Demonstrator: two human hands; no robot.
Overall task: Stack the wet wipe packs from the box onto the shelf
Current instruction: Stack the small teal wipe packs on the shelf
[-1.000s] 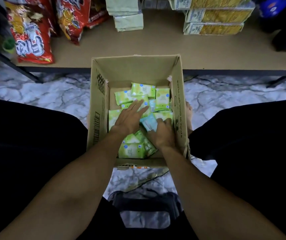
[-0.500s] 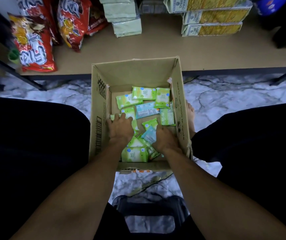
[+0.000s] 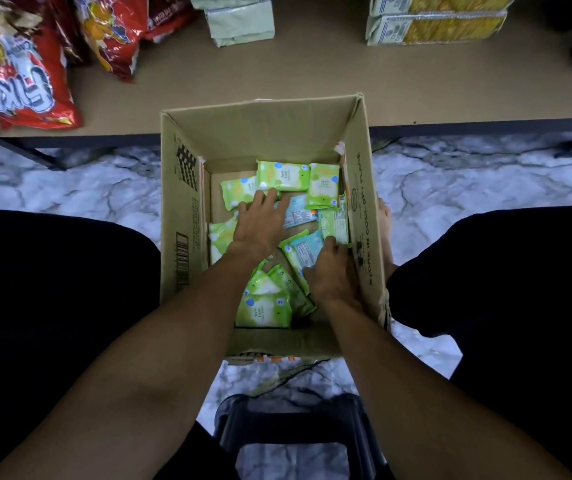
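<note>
- Left hand is laid inside the box, fingers spread over wet wipe packs.
- Right hand is curled round a blue pack there.
- Marble floor is seen under the box.

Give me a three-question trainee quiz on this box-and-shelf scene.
1. True or false: the left hand and right hand are both inside the cardboard box.
2. What colour are most wet wipe packs? A) green B) red C) black
3. Fill in: the red snack bags lie at the shelf's ___ end.
Key: 1 true; 2 A; 3 left.
</note>
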